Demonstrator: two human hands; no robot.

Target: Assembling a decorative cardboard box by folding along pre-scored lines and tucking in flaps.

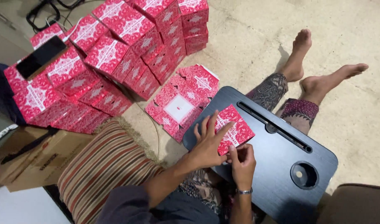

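Both hands work one red patterned box [233,128] on the black lap bench [281,166] — left hand [208,143] spread flat on it, fingers apart; right hand [241,159] pinching its near edge.

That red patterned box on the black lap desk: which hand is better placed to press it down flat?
Probably the left hand: it lies spread, palm down, across the red patterned cardboard box on the black lap desk. The right hand is curled at the box's near edge, its fingers pinching there.
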